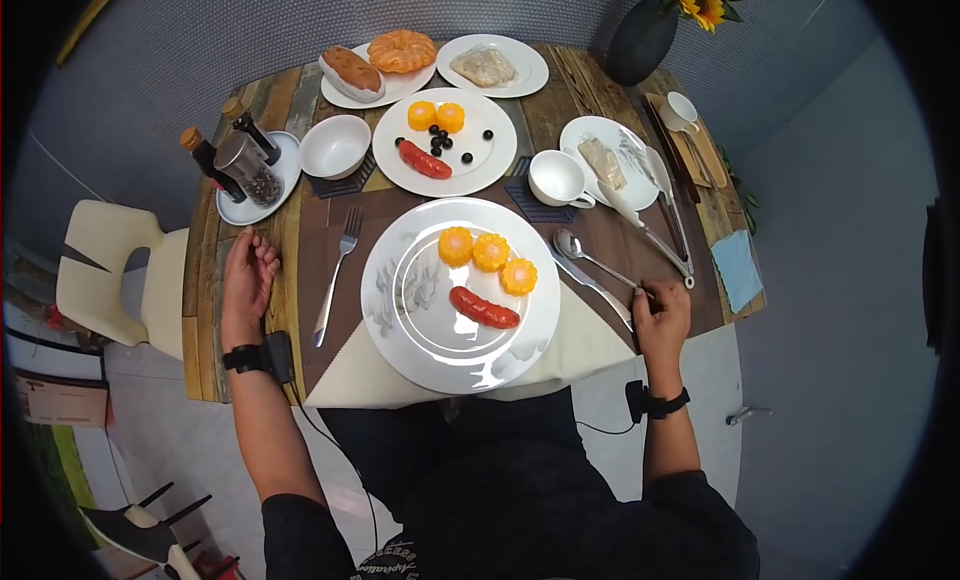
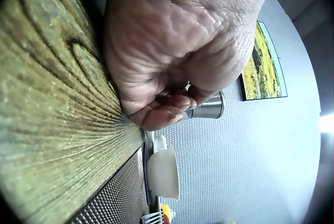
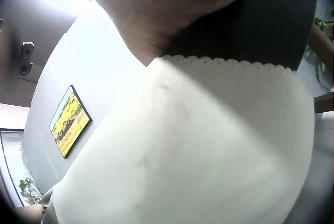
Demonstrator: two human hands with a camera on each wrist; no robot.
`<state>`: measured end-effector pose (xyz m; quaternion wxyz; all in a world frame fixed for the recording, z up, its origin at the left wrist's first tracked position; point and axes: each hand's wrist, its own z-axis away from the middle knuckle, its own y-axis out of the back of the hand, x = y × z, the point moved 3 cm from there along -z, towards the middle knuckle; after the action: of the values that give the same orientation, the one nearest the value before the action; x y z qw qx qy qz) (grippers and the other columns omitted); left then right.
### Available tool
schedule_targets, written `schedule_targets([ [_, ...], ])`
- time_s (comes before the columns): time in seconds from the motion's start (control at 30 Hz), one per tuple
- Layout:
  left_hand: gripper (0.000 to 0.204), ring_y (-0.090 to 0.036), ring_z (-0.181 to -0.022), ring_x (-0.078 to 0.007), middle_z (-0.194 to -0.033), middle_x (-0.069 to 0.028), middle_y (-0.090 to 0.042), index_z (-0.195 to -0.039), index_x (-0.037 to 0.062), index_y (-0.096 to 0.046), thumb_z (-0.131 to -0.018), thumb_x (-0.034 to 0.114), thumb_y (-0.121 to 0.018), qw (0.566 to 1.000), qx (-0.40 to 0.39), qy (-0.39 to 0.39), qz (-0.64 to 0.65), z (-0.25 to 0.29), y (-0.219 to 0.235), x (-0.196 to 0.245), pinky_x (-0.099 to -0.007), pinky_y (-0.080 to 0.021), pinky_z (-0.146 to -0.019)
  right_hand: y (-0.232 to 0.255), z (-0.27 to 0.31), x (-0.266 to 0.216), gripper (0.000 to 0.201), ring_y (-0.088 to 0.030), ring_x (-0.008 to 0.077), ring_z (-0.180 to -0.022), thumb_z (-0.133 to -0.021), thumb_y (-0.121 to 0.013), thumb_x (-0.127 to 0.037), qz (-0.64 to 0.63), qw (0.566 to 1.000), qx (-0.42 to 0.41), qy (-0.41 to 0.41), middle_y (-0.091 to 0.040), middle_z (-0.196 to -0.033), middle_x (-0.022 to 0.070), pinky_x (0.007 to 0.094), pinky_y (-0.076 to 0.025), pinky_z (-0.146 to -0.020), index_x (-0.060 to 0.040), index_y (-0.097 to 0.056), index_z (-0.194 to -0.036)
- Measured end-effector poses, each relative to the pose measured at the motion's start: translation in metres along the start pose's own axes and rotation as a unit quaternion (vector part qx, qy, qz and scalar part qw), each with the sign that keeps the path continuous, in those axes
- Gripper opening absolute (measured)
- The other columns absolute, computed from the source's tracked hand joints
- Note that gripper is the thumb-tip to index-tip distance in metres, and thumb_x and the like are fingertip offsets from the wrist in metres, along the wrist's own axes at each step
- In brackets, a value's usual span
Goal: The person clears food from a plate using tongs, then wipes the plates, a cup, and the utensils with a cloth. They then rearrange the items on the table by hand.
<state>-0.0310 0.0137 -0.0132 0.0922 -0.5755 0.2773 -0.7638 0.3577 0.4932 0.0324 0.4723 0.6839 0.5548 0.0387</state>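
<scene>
My left hand rests on the wooden table's left side, fingers loosely curled, holding nothing; the left wrist view shows its palm and bent fingertips. To its right lies a fork. On the right, my right hand rests at the table's front edge with loosely bent fingers, right by the handle end of a spoon. A table knife lies beside the spoon. Between the hands sits a large plate with a red sausage and several yellow corn pieces. The right wrist view hides the right fingertips.
Behind are a plate of sausage, corn and dark berries, a bowl, and a cup. Tongs lean on a right-hand plate. Bottles and a grinder stand left. A vase stands at back right.
</scene>
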Motion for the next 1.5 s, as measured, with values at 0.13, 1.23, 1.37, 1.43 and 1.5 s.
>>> schedule_targets([
  [0.13,0.021,-0.048,-0.069,-0.0098,-0.076,0.0023,-0.045,-0.091,0.0116,-0.050,-0.106,0.026,-0.057,1.000,-0.001,0.001,-0.002,0.000,0.000,0.000,-0.0232,-0.042,-0.060,-0.002,0.000,0.007,0.007,-0.060,0.0273,-0.082,-0.083,-0.077,-0.010,0.018,0.999,-0.033,0.018,-0.065,-0.086,0.0072,0.0374,-0.048,-0.073,-0.0051,-0.073,-0.087],
  [1.23,0.022,-0.049,-0.069,-0.0099,-0.075,0.0022,-0.046,-0.091,0.0126,-0.050,-0.105,0.028,-0.057,1.000,0.011,0.002,-0.015,0.001,-0.005,0.002,-0.0239,-0.043,-0.059,0.001,0.017,0.062,0.025,-0.032,0.0005,-0.061,-0.106,-0.052,-0.018,-0.293,0.931,0.124,-0.181,-0.040,-0.071,-0.0087,0.0213,-0.024,-0.053,-0.0077,-0.053,-0.084],
  [1.37,0.023,-0.049,-0.067,-0.0093,-0.075,0.0025,-0.046,-0.091,0.0123,-0.050,-0.106,0.028,-0.057,0.999,0.016,-0.002,-0.041,0.005,-0.010,0.002,-0.0227,-0.044,-0.058,0.003,0.018,0.055,0.023,-0.036,0.0025,-0.067,-0.104,-0.054,-0.013,-0.292,0.927,0.109,-0.208,-0.044,-0.073,-0.0068,0.0223,-0.029,-0.059,-0.0050,-0.053,-0.083],
  [1.43,0.023,-0.050,-0.067,-0.0088,-0.074,0.0027,-0.047,-0.091,0.0123,-0.050,-0.106,0.029,-0.057,0.999,0.020,-0.003,-0.043,0.006,-0.011,0.002,-0.0224,-0.044,-0.058,0.002,0.017,0.057,0.023,-0.037,0.0029,-0.068,-0.104,-0.055,-0.013,-0.275,0.932,0.104,-0.214,-0.045,-0.073,-0.0064,0.0223,-0.030,-0.060,-0.0047,-0.053,-0.083],
  [1.5,0.023,-0.050,-0.066,-0.0084,-0.074,0.0029,-0.047,-0.091,0.0124,-0.050,-0.106,0.029,-0.057,0.998,0.028,0.000,-0.058,0.006,-0.011,0.003,-0.0222,-0.044,-0.057,0.002,0.019,0.058,0.024,-0.038,0.0035,-0.070,-0.104,-0.055,-0.014,-0.260,0.940,0.093,-0.200,-0.047,-0.074,-0.0058,0.0223,-0.031,-0.062,-0.0038,-0.054,-0.082],
])
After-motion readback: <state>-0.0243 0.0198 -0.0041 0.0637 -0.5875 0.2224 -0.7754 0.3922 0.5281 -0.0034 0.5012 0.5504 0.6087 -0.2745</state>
